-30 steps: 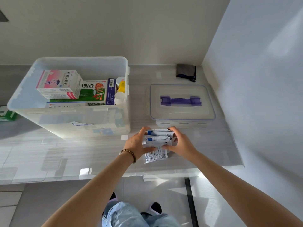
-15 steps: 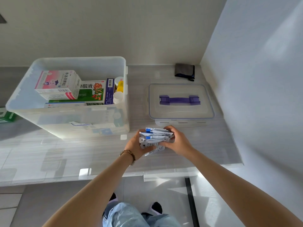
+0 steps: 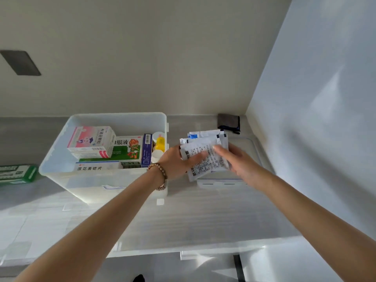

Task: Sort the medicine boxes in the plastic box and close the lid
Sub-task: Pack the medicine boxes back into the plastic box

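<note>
Medicine sachets (image 3: 205, 153): a fanned stack, printed faces toward the camera, held in the air above the right half of the worktop (image 3: 203, 218), just right of the plastic box (image 3: 120, 116).

Hands: left hand (image 3: 175, 161) grips the stack's left edge, thumb across the front sachet. Right hand (image 3: 238, 159) has its fingers stretched, tips touching the printed face near the right edge; no clear pinch visible, and there is some motion blur.

Plastic box: open, toward the back left of the worktop. Inside are a pink medicine box (image 3: 91, 141) on top of a green medicine box (image 3: 126, 149), and a yellow bottle (image 3: 160, 143) against the right wall.

Lid (image 3: 220, 181): flat on the worktop near its right edge, mostly hidden behind the hands.

Also seen: dark cloth (image 3: 228, 121) in the back right corner, green pack (image 3: 17, 173) at the left edge outside the box.

Judged step: loading loose sachets, with closing not yet begun. The next move probably calls for carrying the stack left over the rim and seating it in a free gap, squared so it doesn't splay. The green pack probably follows, then the lid.
</note>
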`<state>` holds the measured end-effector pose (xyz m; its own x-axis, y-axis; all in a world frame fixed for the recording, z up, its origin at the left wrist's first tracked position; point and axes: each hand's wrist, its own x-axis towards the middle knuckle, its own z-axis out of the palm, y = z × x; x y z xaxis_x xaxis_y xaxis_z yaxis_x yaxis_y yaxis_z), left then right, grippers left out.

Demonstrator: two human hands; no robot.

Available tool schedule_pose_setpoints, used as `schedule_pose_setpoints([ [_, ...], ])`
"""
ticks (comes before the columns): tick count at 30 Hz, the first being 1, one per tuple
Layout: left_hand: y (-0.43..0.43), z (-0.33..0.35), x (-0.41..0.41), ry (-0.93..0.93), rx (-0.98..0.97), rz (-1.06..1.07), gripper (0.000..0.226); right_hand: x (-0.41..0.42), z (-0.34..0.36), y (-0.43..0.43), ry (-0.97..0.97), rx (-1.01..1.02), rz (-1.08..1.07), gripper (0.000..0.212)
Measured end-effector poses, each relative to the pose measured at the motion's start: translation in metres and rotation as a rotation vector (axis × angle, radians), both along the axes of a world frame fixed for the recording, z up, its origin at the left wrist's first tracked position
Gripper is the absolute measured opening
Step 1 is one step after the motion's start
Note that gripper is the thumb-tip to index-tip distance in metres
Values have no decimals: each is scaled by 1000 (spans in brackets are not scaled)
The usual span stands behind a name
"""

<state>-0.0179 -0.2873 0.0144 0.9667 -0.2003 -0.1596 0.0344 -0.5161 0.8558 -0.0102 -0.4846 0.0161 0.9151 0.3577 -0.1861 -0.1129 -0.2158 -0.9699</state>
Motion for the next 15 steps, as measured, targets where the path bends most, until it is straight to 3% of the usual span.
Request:
schedule_pose_setpoints([
  [3, 23, 26, 14, -84, 79, 16, 35, 14, 23, 31, 50, 113, -2, 36],
  [6, 55, 40, 27, -45, 69, 65, 49, 25, 38, 68, 102, 188, 6, 49],
  [11, 113, 46, 42, 115, 203, 106, 67, 44, 46, 133, 139, 152, 92, 25],
  [15, 157, 45, 60, 258, 208, 80, 67, 64, 39, 180, 285, 173, 68, 20],
])
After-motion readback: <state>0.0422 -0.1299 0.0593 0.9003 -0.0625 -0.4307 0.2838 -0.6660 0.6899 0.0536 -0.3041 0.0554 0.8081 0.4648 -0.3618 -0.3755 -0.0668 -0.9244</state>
